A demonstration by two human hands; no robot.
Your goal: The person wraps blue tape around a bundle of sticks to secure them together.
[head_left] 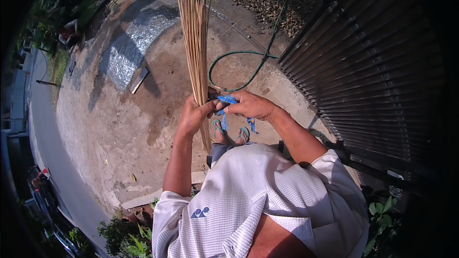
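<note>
A long stick broom, a bundle of thin tan sticks, stands upright in front of me with its bristles fanning toward the far edge. My left hand is closed around it near its lower end. Beside it, my right hand pinches a strip of blue plastic against the bundle's right side. Loose ends of the strip dangle below the fingers. Both hands nearly meet, and where the strip passes behind the sticks is hidden.
A green hose lies looped on the concrete ground. A dark slatted gate rises at right. Gravel is heaped at the far side, a shiny silver sheet lies far left, and a road runs along the left.
</note>
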